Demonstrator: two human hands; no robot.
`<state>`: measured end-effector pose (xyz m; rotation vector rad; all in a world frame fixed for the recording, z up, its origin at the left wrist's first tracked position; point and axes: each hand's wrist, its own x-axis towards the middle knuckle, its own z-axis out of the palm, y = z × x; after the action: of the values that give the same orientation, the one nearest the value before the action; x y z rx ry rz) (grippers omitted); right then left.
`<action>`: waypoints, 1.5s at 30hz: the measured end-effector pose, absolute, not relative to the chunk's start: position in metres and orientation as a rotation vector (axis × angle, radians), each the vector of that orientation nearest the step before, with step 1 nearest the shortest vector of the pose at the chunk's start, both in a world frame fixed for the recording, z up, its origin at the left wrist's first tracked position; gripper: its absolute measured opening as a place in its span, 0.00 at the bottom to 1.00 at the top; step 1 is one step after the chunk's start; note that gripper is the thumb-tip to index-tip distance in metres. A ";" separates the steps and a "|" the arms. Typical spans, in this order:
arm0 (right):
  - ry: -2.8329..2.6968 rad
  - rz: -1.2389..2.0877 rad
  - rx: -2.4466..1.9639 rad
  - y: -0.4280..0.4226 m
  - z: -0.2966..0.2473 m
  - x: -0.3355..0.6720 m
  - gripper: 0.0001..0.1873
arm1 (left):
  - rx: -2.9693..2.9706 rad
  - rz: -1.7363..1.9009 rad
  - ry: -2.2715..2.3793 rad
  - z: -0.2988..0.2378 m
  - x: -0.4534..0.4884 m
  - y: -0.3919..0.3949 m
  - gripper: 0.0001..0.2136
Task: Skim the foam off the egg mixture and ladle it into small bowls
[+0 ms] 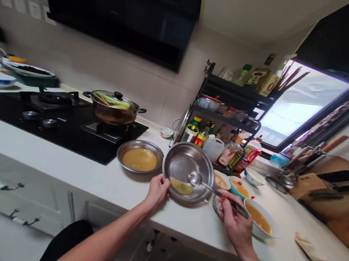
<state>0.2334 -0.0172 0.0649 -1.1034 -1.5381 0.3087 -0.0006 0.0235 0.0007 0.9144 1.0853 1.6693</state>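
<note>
My left hand grips the rim of a steel bowl, which is tilted toward me. A small pool of yellowish liquid lies at its lower side. In my right hand is the dark handle of a metal ladle, whose head rests inside the tilted bowl. To the left stands another steel bowl with yellow-brown liquid. By my right hand are a white bowl of orange-brown liquid and a teal-rimmed bowl, with another light bowl partly hidden behind the tilted one.
A lidded pot sits on the black stove at the left. Behind the bowls stands a black rack of bottles and jars. At the right are a knife block and a beige cloth on the white counter.
</note>
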 end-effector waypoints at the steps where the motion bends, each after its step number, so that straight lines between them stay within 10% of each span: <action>1: -1.533 0.309 -1.107 -0.021 0.063 0.236 0.14 | 0.916 1.670 1.091 0.001 -0.001 0.023 0.07; 29: -0.915 0.885 -0.910 0.013 0.124 0.191 0.18 | 0.884 1.671 1.114 -0.004 0.001 0.029 0.06; 45: -1.766 0.599 -0.677 0.034 0.102 0.072 0.07 | 0.913 1.658 1.086 -0.008 0.002 0.033 0.08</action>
<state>0.0720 0.0342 0.1019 -0.6766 -1.7664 0.5988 0.0021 0.0334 -0.0084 0.9128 1.0862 1.6577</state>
